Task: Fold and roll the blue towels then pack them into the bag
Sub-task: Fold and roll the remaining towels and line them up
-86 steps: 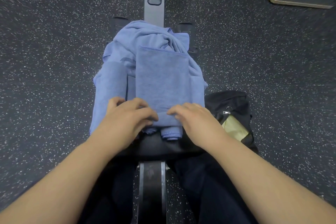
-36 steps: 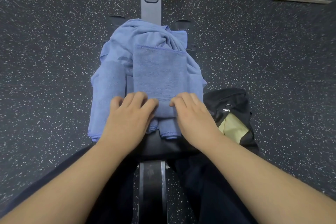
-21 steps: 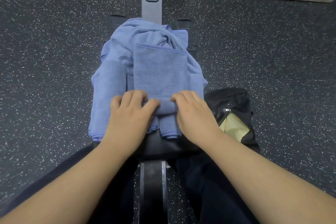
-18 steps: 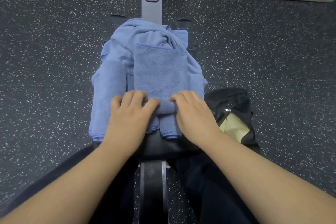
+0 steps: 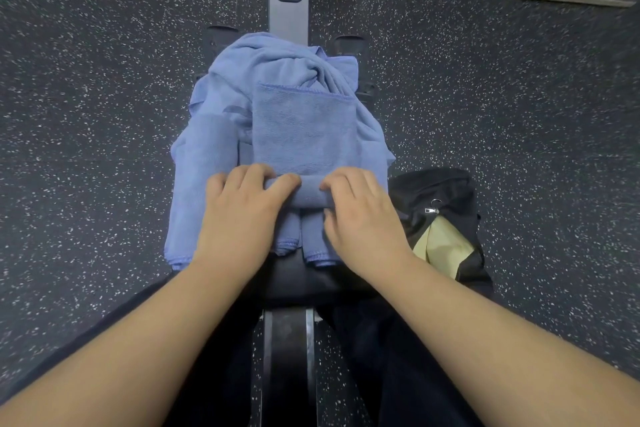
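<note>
- Both hands, left hand (image 5: pixel 239 215) and right hand (image 5: pixel 360 218), curl over the towel (image 5: pixel 304 135) roll's ends, keeping it tight and even.
- Bag (image 5: pixel 440 218) sits open beside me, ready for packing.

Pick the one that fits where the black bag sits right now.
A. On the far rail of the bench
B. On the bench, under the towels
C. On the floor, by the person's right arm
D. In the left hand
C: the bag lies on the speckled floor beside the right hand, unzipped, off the bench.
</note>
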